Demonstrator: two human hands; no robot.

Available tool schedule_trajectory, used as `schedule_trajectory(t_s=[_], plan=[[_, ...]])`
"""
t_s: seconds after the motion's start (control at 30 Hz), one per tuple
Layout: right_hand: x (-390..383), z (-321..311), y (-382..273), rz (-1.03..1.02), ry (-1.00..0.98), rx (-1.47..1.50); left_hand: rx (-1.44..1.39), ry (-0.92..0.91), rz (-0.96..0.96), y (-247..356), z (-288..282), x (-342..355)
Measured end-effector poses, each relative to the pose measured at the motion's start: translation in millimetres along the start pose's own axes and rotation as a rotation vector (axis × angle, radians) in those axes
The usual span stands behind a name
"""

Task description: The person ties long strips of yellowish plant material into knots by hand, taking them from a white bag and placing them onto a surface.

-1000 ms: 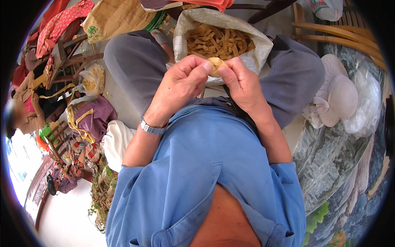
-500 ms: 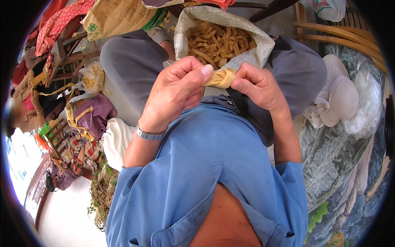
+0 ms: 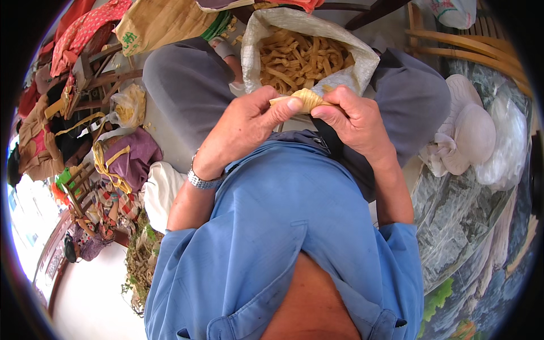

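Note:
A small bundle of pale yellow strip, wound or folded on itself, point(image 3: 307, 100) is held between my two hands above my lap. My left hand point(image 3: 255, 116) grips its left end, the thumb lying along it. With thumb and fingers pinched, my right hand point(image 3: 357, 116) holds the right end. What the strip is made of I cannot make out. Just beyond my hands, an open white woven sack point(image 3: 251, 54) stands between my knees. Inside it lie many brownish-yellow bundles point(image 3: 300, 56) of similar shape.
To the left are a clear bag of yellow strips point(image 3: 129, 107), a purple cloth point(image 3: 136, 158) and other seated people point(image 3: 39, 136). A tan sack point(image 3: 161, 25) lies at the far left. On the right are a pale hat point(image 3: 473, 136), clear plastic sheeting point(image 3: 447, 221) and a wooden chair point(image 3: 464, 44).
The bundle has turned between my hands and its wraps look tighter. My left hand has shifted slightly, with its thumb now lower on the bundle.

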State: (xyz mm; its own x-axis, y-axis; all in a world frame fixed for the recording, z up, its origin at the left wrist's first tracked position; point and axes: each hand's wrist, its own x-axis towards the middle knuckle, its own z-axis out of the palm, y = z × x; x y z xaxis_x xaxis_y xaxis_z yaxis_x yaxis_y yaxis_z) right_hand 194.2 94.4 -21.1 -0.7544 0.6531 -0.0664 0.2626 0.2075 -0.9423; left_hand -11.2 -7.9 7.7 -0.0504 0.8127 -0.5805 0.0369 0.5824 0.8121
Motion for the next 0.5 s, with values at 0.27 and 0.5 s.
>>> schedule_trajectory(t_s=[0.27,0.5], plan=[[10,-4,14,0.031,-0.114,-0.003,-0.203,0.007,0.004,6,8,-9],[14,2,34,-0.009,-0.055,-0.054,-0.307,0.072,-0.09,7,5,-8]])
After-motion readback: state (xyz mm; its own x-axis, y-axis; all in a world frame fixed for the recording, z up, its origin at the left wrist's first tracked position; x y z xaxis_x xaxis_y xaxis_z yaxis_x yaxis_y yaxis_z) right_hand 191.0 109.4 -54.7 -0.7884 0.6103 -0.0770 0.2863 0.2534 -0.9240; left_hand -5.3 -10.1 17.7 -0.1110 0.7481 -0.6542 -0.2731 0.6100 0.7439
